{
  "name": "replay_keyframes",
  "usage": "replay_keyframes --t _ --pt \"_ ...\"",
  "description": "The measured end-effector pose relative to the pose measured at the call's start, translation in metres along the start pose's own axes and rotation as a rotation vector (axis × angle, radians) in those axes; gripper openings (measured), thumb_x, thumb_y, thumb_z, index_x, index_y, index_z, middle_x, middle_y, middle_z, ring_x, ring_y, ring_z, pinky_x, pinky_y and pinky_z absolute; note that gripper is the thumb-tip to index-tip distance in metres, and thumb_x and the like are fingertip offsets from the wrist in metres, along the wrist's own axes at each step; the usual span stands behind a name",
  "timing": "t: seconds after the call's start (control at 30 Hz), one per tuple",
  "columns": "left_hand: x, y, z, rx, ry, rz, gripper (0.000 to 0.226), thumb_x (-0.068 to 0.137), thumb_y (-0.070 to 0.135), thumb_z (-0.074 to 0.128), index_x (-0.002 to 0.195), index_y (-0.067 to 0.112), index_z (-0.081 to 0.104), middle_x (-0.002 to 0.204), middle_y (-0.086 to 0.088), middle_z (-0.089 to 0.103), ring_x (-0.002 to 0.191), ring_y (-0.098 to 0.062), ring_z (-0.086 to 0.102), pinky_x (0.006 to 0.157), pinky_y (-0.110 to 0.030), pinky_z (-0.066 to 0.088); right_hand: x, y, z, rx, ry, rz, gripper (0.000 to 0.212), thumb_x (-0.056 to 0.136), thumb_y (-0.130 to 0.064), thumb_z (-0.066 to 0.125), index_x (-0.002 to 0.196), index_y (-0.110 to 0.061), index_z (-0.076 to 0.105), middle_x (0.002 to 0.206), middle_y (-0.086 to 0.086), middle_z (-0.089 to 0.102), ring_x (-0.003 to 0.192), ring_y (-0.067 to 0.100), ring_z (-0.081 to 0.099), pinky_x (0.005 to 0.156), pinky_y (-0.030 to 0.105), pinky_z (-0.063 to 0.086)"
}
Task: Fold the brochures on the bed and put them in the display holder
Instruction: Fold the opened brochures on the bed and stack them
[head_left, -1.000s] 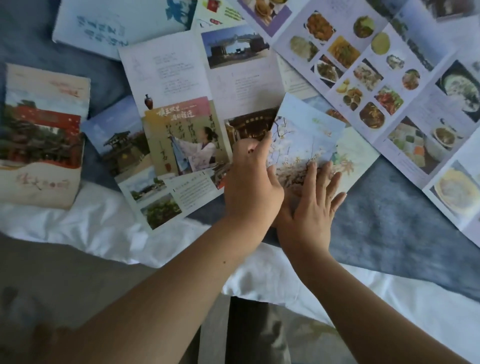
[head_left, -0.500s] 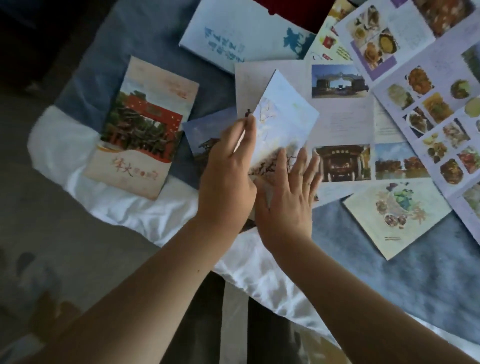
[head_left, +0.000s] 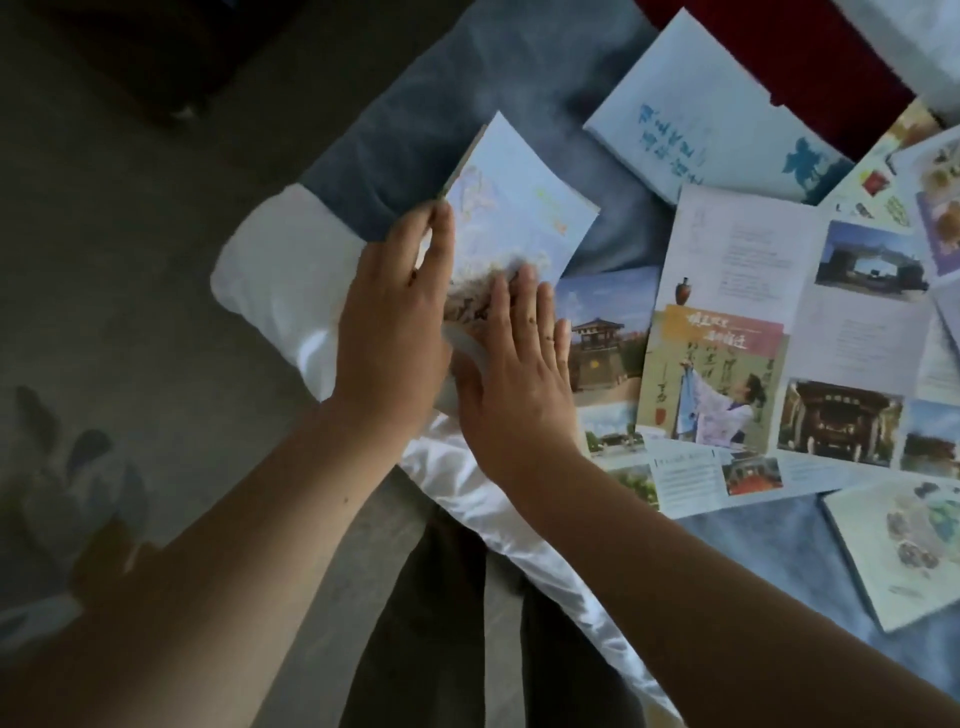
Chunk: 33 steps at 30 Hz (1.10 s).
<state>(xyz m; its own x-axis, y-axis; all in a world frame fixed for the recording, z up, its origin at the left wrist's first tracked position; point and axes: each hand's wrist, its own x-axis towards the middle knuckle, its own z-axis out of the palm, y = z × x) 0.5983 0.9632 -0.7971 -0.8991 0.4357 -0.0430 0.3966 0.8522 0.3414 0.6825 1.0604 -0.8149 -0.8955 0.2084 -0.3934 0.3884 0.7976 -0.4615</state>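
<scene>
The folded brochure (head_left: 519, 208) sat over the near corner of the bed (head_left: 270, 270). It looked light, thin and springy, and likely to reopen. The left hand (head_left: 395, 322) braced its left edge with straight fingers, while the right hand (head_left: 514, 374) pressed flat on its lower face. Pinching across the creased edge seemed the safest hold.

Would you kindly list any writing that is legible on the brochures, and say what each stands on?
None can be read for certain.
Pale blue booklet: blue brush characters, blurred.
Open brochure: white banner characters and body print, too blurred.
Held brochure: faint yellow marks, illegible.
</scene>
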Motion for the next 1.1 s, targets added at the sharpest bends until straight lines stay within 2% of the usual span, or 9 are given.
replay_keyframes --t 0.17,0.23,0.3,0.47,0.57,0.63,0.8,0.9,1.1 --pt "0.003 -0.028 0.012 0.183 -0.027 0.044 0.060 0.103 0.035 0.035 0.156 0.007 0.038 0.157 -0.014 0.044 0.133 -0.036 0.050 0.102 -0.042 0.042 0.013 -0.004 0.011 -0.027 0.022 -0.008 0.074 0.106 -0.031 0.035 0.163 -0.010 -0.008 0.170 0.008 -0.019 0.156 0.023 -0.021 0.125 0.036 -0.016" --pt "0.005 -0.034 0.019 0.221 -0.034 0.050 0.057 0.104 0.027 0.041 0.157 0.009 0.035 0.161 -0.012 0.040 0.138 -0.034 0.047 0.103 -0.042 0.038 0.013 -0.002 0.015 -0.073 0.038 -0.010 0.071 0.108 -0.034 0.032 0.163 -0.008 -0.005 0.171 0.011 -0.015 0.157 0.025 -0.017 0.127 0.038 -0.012" --pt "0.006 -0.036 0.024 0.226 -0.038 0.062 0.057 0.103 0.020 0.033 0.158 0.008 0.033 0.163 -0.011 0.036 0.142 -0.032 0.044 0.105 -0.041 0.037 0.012 -0.002 0.018 -0.117 0.052 -0.009 0.070 0.108 -0.037 0.029 0.163 -0.007 -0.003 0.171 0.013 -0.011 0.157 0.026 -0.014 0.127 0.039 -0.010" --pt "0.009 -0.040 0.018 0.182 -0.028 0.095 0.058 0.103 0.019 0.037 0.161 0.015 0.030 0.167 -0.012 0.026 0.148 -0.031 0.036 0.111 -0.042 0.033 0.012 -0.011 0.017 -0.139 0.033 0.054 0.073 0.108 -0.036 0.030 0.162 -0.007 -0.007 0.170 0.013 -0.015 0.157 0.026 -0.016 0.127 0.041 -0.009" --pt "0.014 -0.043 0.009 0.135 -0.063 0.232 0.061 0.098 0.031 0.038 0.157 0.014 0.040 0.164 -0.012 0.034 0.148 -0.032 0.038 0.116 -0.043 0.032 0.015 -0.018 0.009 -0.197 0.105 0.023 0.079 0.105 -0.031 0.042 0.162 -0.002 -0.004 0.170 0.015 -0.015 0.157 0.029 -0.015 0.127 0.042 -0.007" --pt "0.015 -0.046 0.008 0.154 -0.124 0.346 0.060 0.097 0.027 0.045 0.154 0.011 0.043 0.163 -0.010 0.037 0.150 -0.029 0.037 0.121 -0.044 0.029 0.017 -0.020 0.007 -0.214 0.132 -0.013 0.077 0.104 -0.027 0.045 0.162 -0.001 0.001 0.170 0.015 -0.010 0.158 0.029 -0.010 0.127 0.040 -0.005" --pt "0.006 -0.054 0.031 0.218 -0.260 0.317 0.064 0.104 0.036 0.029 0.164 0.017 0.017 0.172 -0.001 0.007 0.159 -0.019 0.003 0.129 -0.040 0.006 0.024 -0.011 0.017 -0.199 -0.033 0.053 0.076 0.101 -0.042 0.018 0.161 -0.005 -0.011 0.170 0.012 -0.017 0.157 0.027 -0.014 0.128 0.039 -0.005" --pt "0.004 -0.059 0.047 0.212 -0.195 0.298 0.066 0.102 0.038 0.032 0.164 0.018 0.020 0.171 0.000 0.012 0.159 -0.017 0.007 0.129 -0.040 0.009 0.032 -0.010 0.026 -0.222 0.001 0.062 0.084 0.093 -0.049 0.006 0.162 -0.002 -0.004 0.170 0.016 -0.008 0.158 0.031 -0.007 0.124 0.035 -0.009" --pt "0.002 -0.055 0.066 0.277 -0.105 0.282 0.061 0.106 0.029 0.038 0.163 0.015 0.021 0.171 -0.002 0.015 0.158 -0.019 0.012 0.128 -0.043 0.015 0.040 -0.007 0.041 -0.293 -0.025 0.127 0.069 0.107 -0.039 0.016 0.161 -0.006 -0.013 0.170 0.012 -0.016 0.157 0.025 -0.016 0.124 0.036 -0.013"
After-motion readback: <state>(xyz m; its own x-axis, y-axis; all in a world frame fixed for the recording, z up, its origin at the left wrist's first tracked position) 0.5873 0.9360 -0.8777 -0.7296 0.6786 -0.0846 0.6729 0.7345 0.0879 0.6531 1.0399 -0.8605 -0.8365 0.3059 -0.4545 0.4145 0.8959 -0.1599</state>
